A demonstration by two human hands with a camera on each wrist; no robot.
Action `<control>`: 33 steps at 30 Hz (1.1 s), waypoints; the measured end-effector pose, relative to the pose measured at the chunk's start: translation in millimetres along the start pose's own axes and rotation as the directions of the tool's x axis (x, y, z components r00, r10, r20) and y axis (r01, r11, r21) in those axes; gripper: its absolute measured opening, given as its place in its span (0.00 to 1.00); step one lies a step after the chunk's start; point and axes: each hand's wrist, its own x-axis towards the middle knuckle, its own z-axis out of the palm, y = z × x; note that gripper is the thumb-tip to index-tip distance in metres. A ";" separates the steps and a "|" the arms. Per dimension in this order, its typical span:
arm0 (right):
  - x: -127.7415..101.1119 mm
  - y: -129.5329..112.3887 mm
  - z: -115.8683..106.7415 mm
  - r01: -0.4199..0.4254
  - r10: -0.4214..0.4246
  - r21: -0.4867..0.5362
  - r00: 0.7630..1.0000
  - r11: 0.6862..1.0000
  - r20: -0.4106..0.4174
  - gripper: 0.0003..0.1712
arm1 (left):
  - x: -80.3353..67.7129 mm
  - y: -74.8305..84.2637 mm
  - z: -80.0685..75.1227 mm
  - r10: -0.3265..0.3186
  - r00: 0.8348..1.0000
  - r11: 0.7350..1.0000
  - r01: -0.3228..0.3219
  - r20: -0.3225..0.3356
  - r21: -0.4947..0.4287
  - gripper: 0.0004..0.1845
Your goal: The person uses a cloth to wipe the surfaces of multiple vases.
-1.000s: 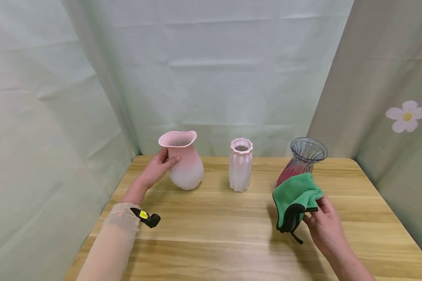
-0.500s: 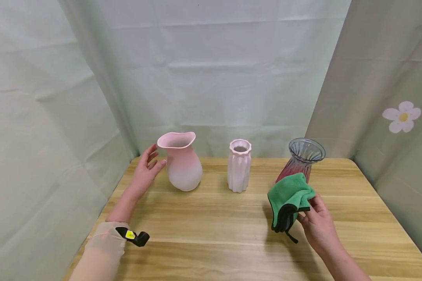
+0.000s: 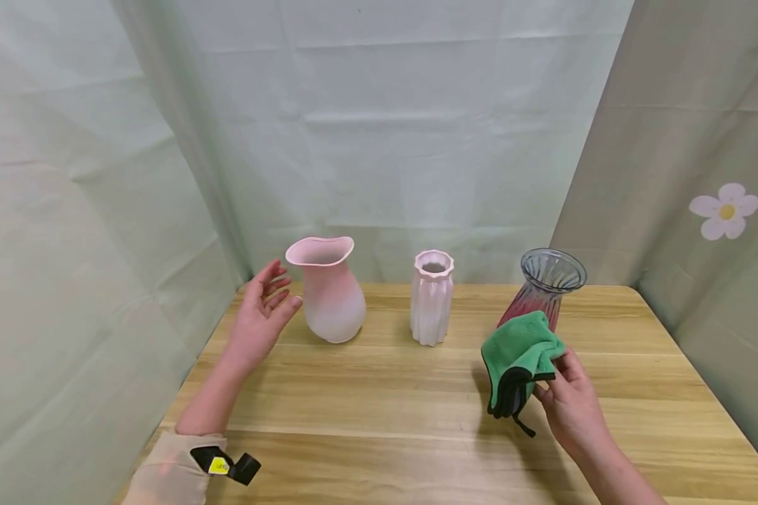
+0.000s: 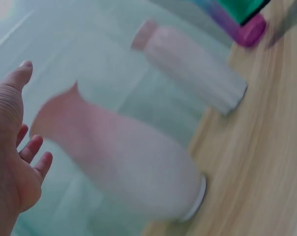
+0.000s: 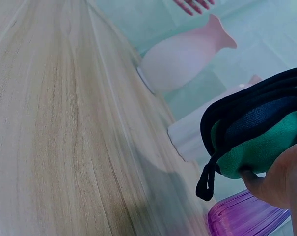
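- We judge the green cloth (image 3: pixel 519 354) soft, light and easy to bunch; our right hand (image 3: pixel 571 407) pinches its folded edge near the table's (image 3: pixel 385 400) right side.
- The pink vase (image 3: pixel 328 291), at the back-left corner, looks smooth and breakable; its narrow neck suits a grip.
- Our left hand (image 3: pixel 259 322), fingers spread and empty, has drawn off the vase it touched a second ago.

Wooden table (image 3: pixel 417 414): pink vase (image 3: pixel 328 291), white ribbed vase (image 3: pixel 431 298), glass vase (image 3: pixel 546 284) standing.
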 end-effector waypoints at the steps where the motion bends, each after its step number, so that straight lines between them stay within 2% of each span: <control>1: 0.0 0.0 -0.1 0.001 -0.001 -0.003 1.000 1.000 0.001 0.18 | -0.4 3.1 4.7 0.015 1.000 1.000 -0.014 0.018 -0.016 0.40; 8: 0.1 -0.6 -0.2 0.007 -0.007 0.000 1.000 1.000 -0.019 0.19 | 1.2 15.7 34.3 0.097 0.988 0.989 -0.083 0.118 -0.118 0.41; 17: 1.0 -1.9 0.4 -0.017 0.015 -0.039 0.999 0.999 -0.039 0.20 | 11.4 16.5 62.3 0.147 0.970 0.983 -0.121 0.194 -0.138 0.41; 26: 3.3 -3.2 2.9 -0.038 0.034 -0.056 0.998 0.998 -0.057 0.17 | 33.2 6.1 104.3 0.068 0.951 0.998 -0.059 0.302 -0.037 0.42; 33: 0.5 0.5 7.0 -0.039 0.036 -0.044 0.997 0.998 -0.068 0.16 | 47.2 -7.8 136.1 -0.065 0.926 0.997 0.048 0.372 0.056 0.45</control>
